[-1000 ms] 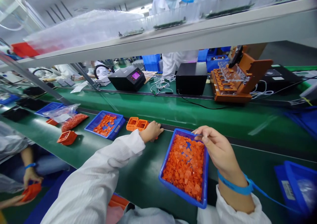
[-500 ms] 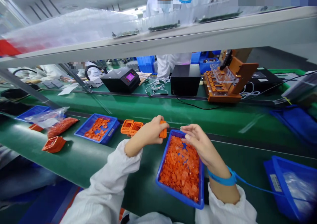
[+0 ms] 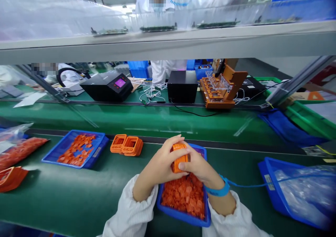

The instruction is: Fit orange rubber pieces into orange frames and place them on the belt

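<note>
A stack of orange plastic frames [image 3: 179,156] is held between both hands, above the far part of a blue tray [image 3: 183,220]. My left hand [image 3: 164,160] wraps round its left side, fingers closed. From the right, my right hand [image 3: 198,165] grips the same stack with thumb and fingers. Small flat orange plastic pieces [image 3: 183,196] fill the tray below. Left of my hands, more stacked orange square frames [image 3: 128,145] lie on the green bench. A blue band with a cord circles my right wrist.
Another blue tray [image 3: 98,149] with orange pieces stands at left, near a bag of orange parts [image 3: 21,151] and orange frames [image 3: 12,178]. At right is a blue bin [image 3: 270,181] holding clear plastic. Behind, a shelf [image 3: 168,48] crosses above black boxes and an orange fixture [image 3: 219,90]. A co-worker stands beyond.
My left hand has lifted the orange frames from the bench and moved right, over the tray. My right hand has left the tray's rim and closed on them too. The view has turned right.
</note>
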Available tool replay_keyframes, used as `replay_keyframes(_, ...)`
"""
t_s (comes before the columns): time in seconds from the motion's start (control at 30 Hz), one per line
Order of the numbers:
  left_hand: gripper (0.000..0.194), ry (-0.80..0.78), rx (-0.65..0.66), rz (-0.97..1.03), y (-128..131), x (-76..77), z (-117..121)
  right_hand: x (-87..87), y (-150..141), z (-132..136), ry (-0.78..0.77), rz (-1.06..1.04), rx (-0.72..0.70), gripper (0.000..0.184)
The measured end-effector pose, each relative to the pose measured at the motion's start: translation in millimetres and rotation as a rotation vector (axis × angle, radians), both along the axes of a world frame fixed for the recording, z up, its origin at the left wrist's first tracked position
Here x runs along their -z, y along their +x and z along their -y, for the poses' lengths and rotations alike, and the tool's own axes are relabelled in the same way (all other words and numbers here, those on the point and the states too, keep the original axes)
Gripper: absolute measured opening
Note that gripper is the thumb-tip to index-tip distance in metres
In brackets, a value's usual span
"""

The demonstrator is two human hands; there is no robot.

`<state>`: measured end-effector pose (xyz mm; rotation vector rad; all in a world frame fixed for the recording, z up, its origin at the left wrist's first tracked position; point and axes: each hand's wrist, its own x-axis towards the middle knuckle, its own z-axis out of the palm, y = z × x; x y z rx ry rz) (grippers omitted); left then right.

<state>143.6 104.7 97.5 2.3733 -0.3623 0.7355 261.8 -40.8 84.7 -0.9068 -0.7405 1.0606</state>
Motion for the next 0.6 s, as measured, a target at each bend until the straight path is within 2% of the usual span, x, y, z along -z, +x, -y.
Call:
replay_keyframes(0.13,0.056,-0.011,0.037,0.008,-0.1,-0.9,-3.2,5.2,-4.0,-3.3,-0.013,-0.027,-0.019,0.093)
replay_keyframes(0.27,0.043,-0.009,0.043,-0.003,-1.5,-1.4,-3.3,11.7,-5.1,-6.0,-0.014,-0.037,-0.052,0.078)
replay_keyframes(0.43,0.045,0.077,0.051,-0.004,-2.3,1.0,-7.5,16.1,-4.0,-5.9,-0.051,-0.033,-0.074,0.058)
replay_keyframes(0.5,0.044,0.099,0.058,0.013,-1.6,1.2,-8.2,15.6,-5.2,-6.1,-0.081,-0.039,-0.081,0.059)
replay_keyframes(0.6,0.044,0.101,0.035,0.031,-0.1,2.2,-5.3,14.9,-7.0,-7.1,-0.079,-0.006,-0.069,0.079)
